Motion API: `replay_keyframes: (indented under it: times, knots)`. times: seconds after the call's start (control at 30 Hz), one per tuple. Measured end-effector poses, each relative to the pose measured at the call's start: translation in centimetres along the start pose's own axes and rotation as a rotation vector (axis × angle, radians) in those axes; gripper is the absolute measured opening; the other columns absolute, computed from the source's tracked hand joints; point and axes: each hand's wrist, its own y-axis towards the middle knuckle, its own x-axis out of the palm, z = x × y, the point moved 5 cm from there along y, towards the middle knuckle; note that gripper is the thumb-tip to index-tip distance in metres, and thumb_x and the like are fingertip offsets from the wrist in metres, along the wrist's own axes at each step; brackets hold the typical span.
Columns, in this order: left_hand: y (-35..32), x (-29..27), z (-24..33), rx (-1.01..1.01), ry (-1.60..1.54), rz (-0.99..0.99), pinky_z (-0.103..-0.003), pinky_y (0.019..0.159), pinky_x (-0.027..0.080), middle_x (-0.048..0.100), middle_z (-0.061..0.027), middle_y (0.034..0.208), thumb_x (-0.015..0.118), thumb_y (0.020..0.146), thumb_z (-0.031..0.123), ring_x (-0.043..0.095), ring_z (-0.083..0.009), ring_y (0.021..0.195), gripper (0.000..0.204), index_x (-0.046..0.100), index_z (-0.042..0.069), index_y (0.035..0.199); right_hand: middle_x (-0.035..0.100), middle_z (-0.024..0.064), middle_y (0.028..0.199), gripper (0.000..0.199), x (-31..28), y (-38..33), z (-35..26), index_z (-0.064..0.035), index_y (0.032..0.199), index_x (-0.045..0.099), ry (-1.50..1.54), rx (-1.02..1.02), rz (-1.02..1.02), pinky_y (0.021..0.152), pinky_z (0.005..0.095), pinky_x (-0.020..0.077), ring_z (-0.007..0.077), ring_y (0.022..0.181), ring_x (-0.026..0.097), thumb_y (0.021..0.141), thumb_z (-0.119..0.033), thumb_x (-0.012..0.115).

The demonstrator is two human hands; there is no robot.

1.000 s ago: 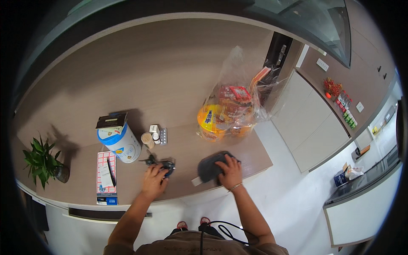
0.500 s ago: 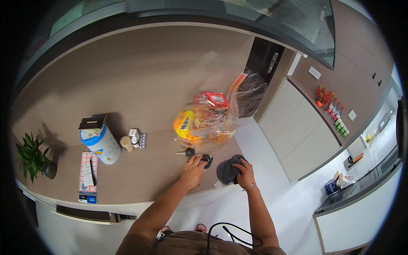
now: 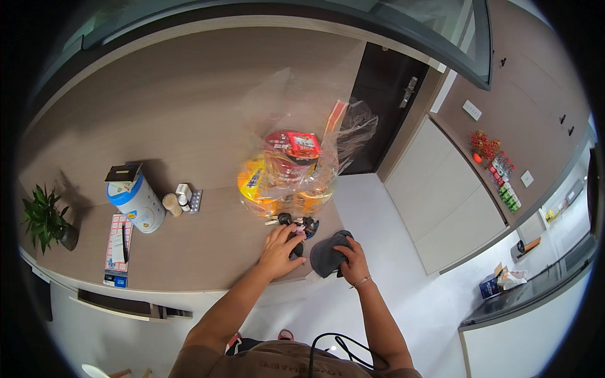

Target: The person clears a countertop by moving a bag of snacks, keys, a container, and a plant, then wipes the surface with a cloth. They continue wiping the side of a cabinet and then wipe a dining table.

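My right hand is closed on a dark grey cloth, bunched at the counter's right front edge. My left hand rests on the counter with its fingers curled over a small dark object, mostly covered by the hand. Just beyond its fingertips lie keys with black heads and a dark blue-black item. A small pink piece shows beside the fingers. Behind the keys stands a clear plastic bag of yellow and red food packages.
Leftward along the counter stand a beige jar, small medicine boxes with a blister pack, a white-blue can, a pen on a patterned pad and a potted plant. A glass cabinet door hangs overhead, opened outward.
My view has shifted slightly. The keys sit a little further right, closer to the bag, and my left hand has moved with them. The grey cloth stays in my right hand.
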Motion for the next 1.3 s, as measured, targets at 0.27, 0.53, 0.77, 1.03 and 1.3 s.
replay_keyframes:
  times: [0.27, 0.53, 0.77, 1.03, 1.3]
  knots:
    - [-1.1, -0.5, -1.6, -0.101, 0.109, 0.034, -0.045, 0.100, 0.034, 0.049, -0.0084, 0.139, 0.072, 0.081, 0.025, 0.044, -0.0310, 0.126, 0.053, 0.056, 0.021, 0.132, 0.048, 0.0218, 0.136, 0.048, 0.1, -0.1, 0.1, -0.0131, 0.108, 0.068, -0.031, -0.047, 0.014, 0.107, 0.0483, 0.0369, 0.0438, 0.123, 0.045, 0.065, 0.006, 0.058]
    - [-3.0, -1.9, -2.0, -0.098, 0.108, 0.144, -0.043, 0.092, 0.038, 0.059, -0.0068, 0.117, 0.069, 0.080, 0.018, 0.051, -0.0283, 0.113, 0.036, 0.066, 0.017, 0.116, 0.048, 0.0211, 0.137, 0.047, 0.6, -1.2, -2.5, -0.0156, 0.112, 0.067, -0.230, -0.026, -0.008, 0.107, 0.0549, 0.0317, 0.0431, 0.125, 0.044, 0.068, 0.000, 0.063]
    - [-5.4, -4.5, -3.2, 0.017, 0.163, 0.090, -0.040, 0.084, 0.041, 0.062, -0.0014, 0.097, 0.066, 0.080, 0.014, 0.054, -0.0240, 0.101, 0.023, 0.070, 0.013, 0.102, 0.046, 0.0201, 0.139, 0.051, 3.6, -3.9, -8.0, -0.0152, 0.117, 0.064, -0.162, -0.089, -0.023, 0.107, 0.0548, 0.0311, 0.0410, 0.126, 0.044, 0.068, -0.001, 0.064]
    - [-13.0, -10.8, -8.3, -0.066, 0.100, 0.096, -0.042, 0.088, 0.041, 0.064, -0.0034, 0.111, 0.064, 0.082, 0.012, 0.055, -0.0258, 0.106, 0.022, 0.071, 0.013, 0.104, 0.048, 0.0213, 0.135, 0.049, 7.1, -4.5, -13.6, -0.0137, 0.115, 0.065, -0.187, -0.086, -0.004, 0.104, 0.0531, 0.0336, 0.0413, 0.122, 0.046, 0.067, -0.001, 0.064]
    - [-22.4, -18.7, -13.3, -0.155, 0.161, 0.195, -0.041, 0.086, 0.044, 0.064, -0.0037, 0.112, 0.066, 0.080, 0.010, 0.057, -0.0261, 0.104, 0.022, 0.071, 0.012, 0.101, 0.046, 0.0232, 0.137, 0.049, 17.9, -4.1, -25.5, -0.0127, 0.119, 0.063, -0.160, -0.147, -0.110, 0.107, 0.0523, 0.0335, 0.0414, 0.125, 0.044, 0.071, -0.005, 0.065]
